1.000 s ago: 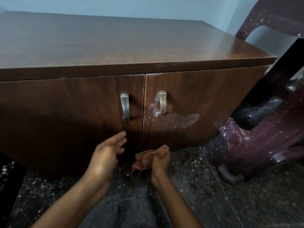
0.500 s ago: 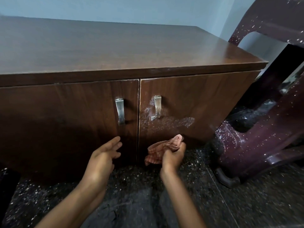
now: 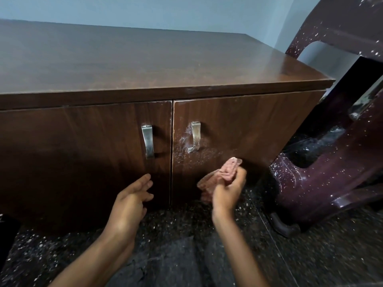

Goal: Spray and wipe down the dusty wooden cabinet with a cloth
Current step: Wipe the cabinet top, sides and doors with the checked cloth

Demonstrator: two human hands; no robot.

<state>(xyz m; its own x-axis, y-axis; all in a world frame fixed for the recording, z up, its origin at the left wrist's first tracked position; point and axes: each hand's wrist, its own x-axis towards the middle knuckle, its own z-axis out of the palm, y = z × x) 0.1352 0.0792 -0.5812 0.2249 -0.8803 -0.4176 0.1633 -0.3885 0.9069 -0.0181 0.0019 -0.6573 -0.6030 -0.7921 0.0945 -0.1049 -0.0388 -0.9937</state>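
Now the right hand (image 3: pixel 227 190) has come up and to the right from where it was a second ago: back then it sat low by the seam between the two doors, and now it is in front of the lower part of the right door (image 3: pixel 252 125), just under the spatter of spray droplets (image 3: pixel 191 155). Its fingers are curled tight round a bunched pink cloth (image 3: pixel 228 170); one end sticks up above the knuckles and the rest hangs out to the left of the palm. The cloth is close to the wood, but with the blur on that hand I cannot tell whether it touches the door. The left hand (image 3: pixel 130 200) has hardly shifted. It hovers before the lower right corner of the left door (image 3: pixel 72 146), fingers loosely stretched and a little spread, holding nothing. The droplets lie round and below the right handle (image 3: pixel 194 136), as before, while the left handle (image 3: pixel 147 140) and its door look dry. The cabinet (image 3: pixel 145 65) has a pale, dusty haze toward the right end of its top. Beside it on the right a dark plum plastic chair (image 3: pixel 323 183) lies tipped over on the speckled black floor (image 3: pixel 310 255).
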